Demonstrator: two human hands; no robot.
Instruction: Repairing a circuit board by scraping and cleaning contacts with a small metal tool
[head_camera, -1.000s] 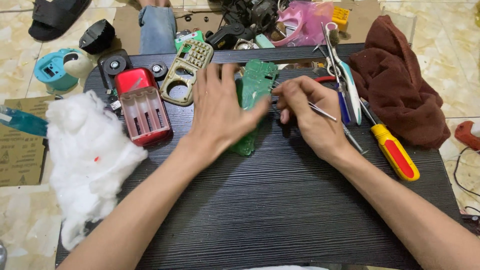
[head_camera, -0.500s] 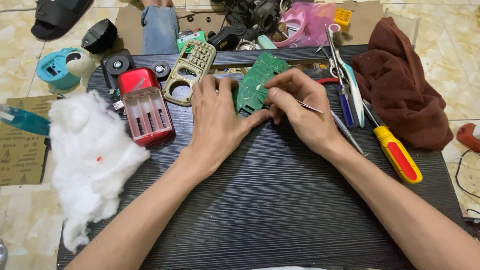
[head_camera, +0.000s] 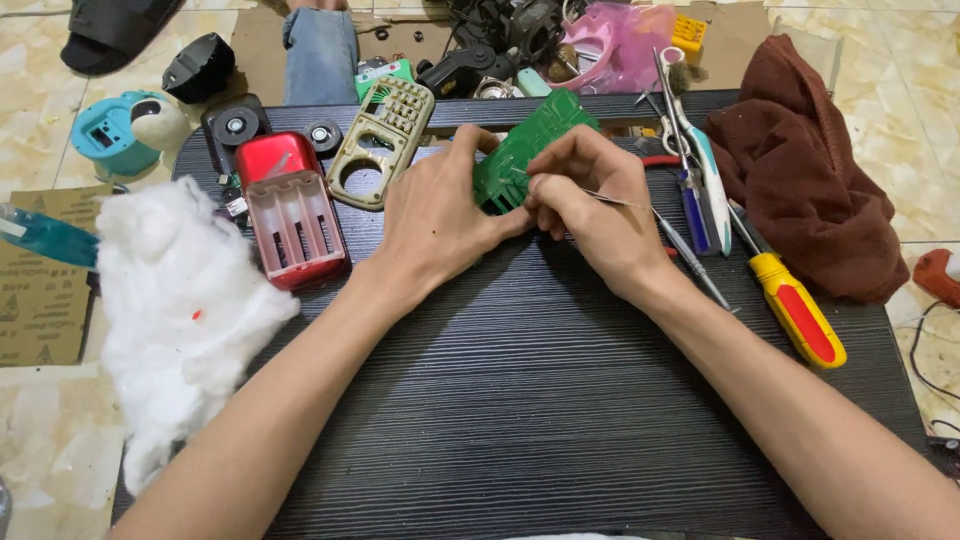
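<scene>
My left hand (head_camera: 440, 215) grips a green circuit board (head_camera: 525, 145), holding it tilted up on edge over the black ribbed board (head_camera: 520, 400). My right hand (head_camera: 590, 205) presses against the circuit board's right side and pinches a thin metal tool (head_camera: 660, 230) whose shaft sticks out to the lower right. Both hands touch each other at the fingers. The lower part of the circuit board is hidden behind my fingers.
A red battery case (head_camera: 290, 210) and a beige keypad frame (head_camera: 385, 140) lie left of my hands, with white cotton wadding (head_camera: 180, 300) further left. Right lie a yellow-and-red screwdriver (head_camera: 795, 310), blue-handled tools (head_camera: 700, 190) and a brown cloth (head_camera: 810, 170). Loose parts crowd the far edge.
The green circuit board went from lying nearly flat under my left hand to being lifted and tilted up. Both hands moved slightly away from me, and the right hand closed in on the board.
</scene>
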